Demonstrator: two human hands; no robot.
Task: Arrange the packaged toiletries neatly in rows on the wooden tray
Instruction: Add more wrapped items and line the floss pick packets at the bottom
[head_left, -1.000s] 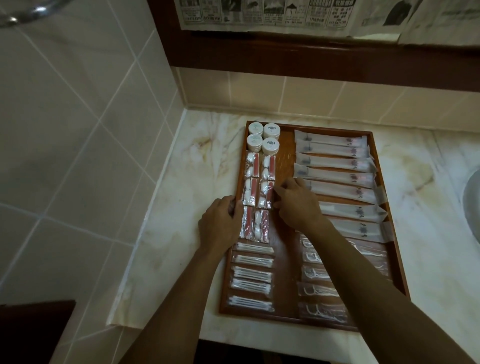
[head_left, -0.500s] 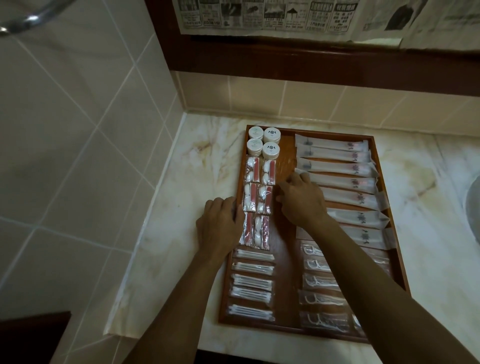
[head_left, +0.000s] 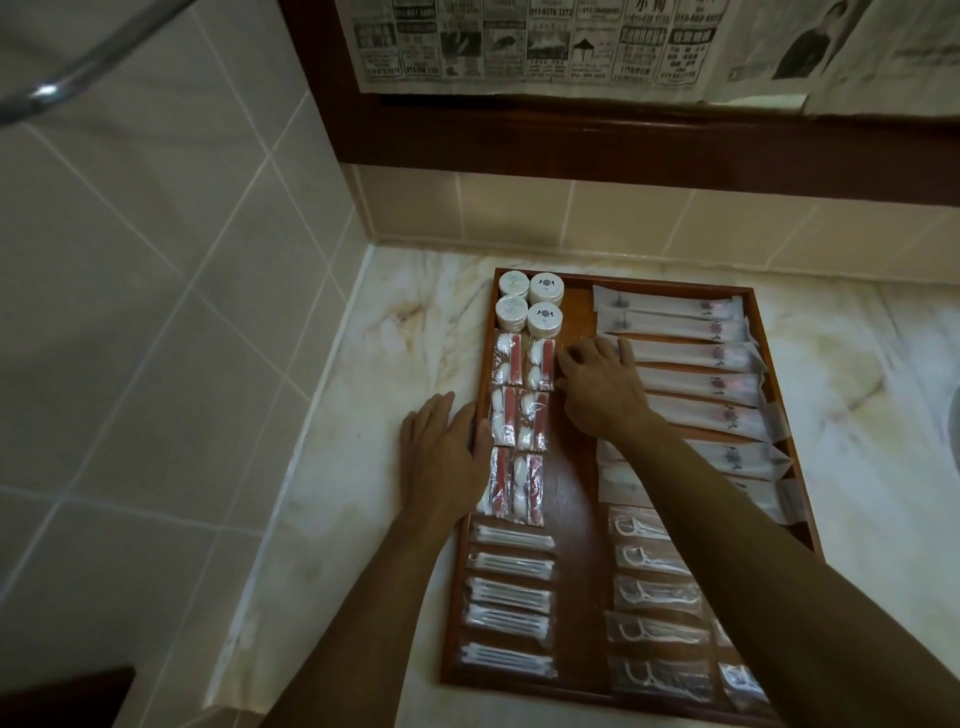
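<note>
A wooden tray (head_left: 574, 519) lies on the marble counter, filled with packaged toiletries in rows. Several round white jars (head_left: 529, 307) fill its far left corner. Below them sit red-and-white packets (head_left: 519, 415) in pairs, then several cotton-swab packs (head_left: 511, 597). Long white sachets (head_left: 691, 364) run down the right side, with floss-pick packs (head_left: 654, 597) nearer me. My left hand (head_left: 447, 447) lies flat against the tray's left edge beside the packets. My right hand (head_left: 602, 387) touches the right side of the upper packets with its fingertips.
The marble counter (head_left: 363, 467) meets a tiled wall (head_left: 156, 260) on the left and a tiled backsplash behind. Newspaper (head_left: 571, 41) hangs above a dark wooden ledge. A metal rail (head_left: 47, 93) shows at top left. A sink edge is at the far right.
My right hand has moved up along the packet column, from the middle pair toward the top pair. My left hand has stayed against the tray's left edge.
</note>
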